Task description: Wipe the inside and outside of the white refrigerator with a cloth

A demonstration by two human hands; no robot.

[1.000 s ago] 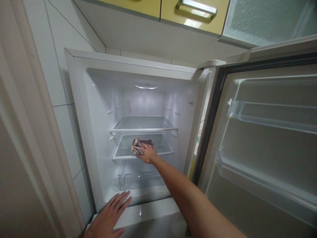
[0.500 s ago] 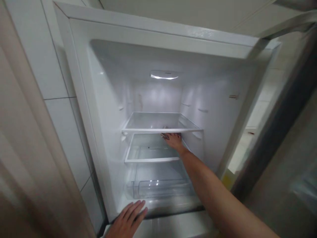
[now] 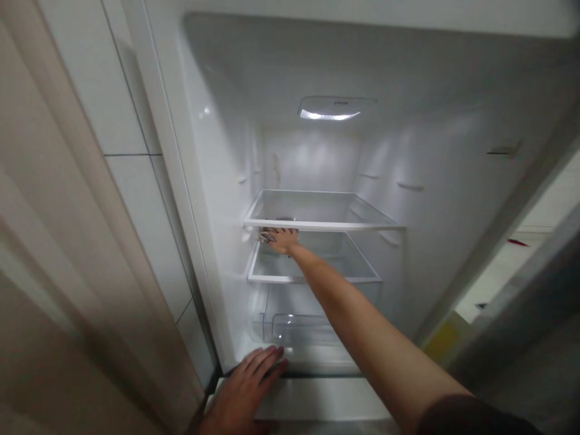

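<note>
My right hand (image 3: 284, 240) reaches deep into a white fridge, between the upper glass shelf (image 3: 317, 208) and the lower glass shelf (image 3: 330, 260). Under its fingers is a patterned cloth (image 3: 266, 235), pressed down near the left side of the lower shelf; the shelf's white front edge above hides part of it. At the fridge's bottom left front, my left hand (image 3: 247, 383) rests with its fingers stretched out, near the sill, holding nothing.
A clear plastic drawer (image 3: 299, 327) sits below the shelves. The lamp (image 3: 333, 109) is lit under the ceiling. White tiles (image 3: 136, 199) flank the left side. At right stands the open, dark-edged door (image 3: 525, 326), blurred.
My right hand has moved the cloth from the right part of the lower shelf to its left side. The view has come closer to the fridge; my left hand stays at the bottom front.
</note>
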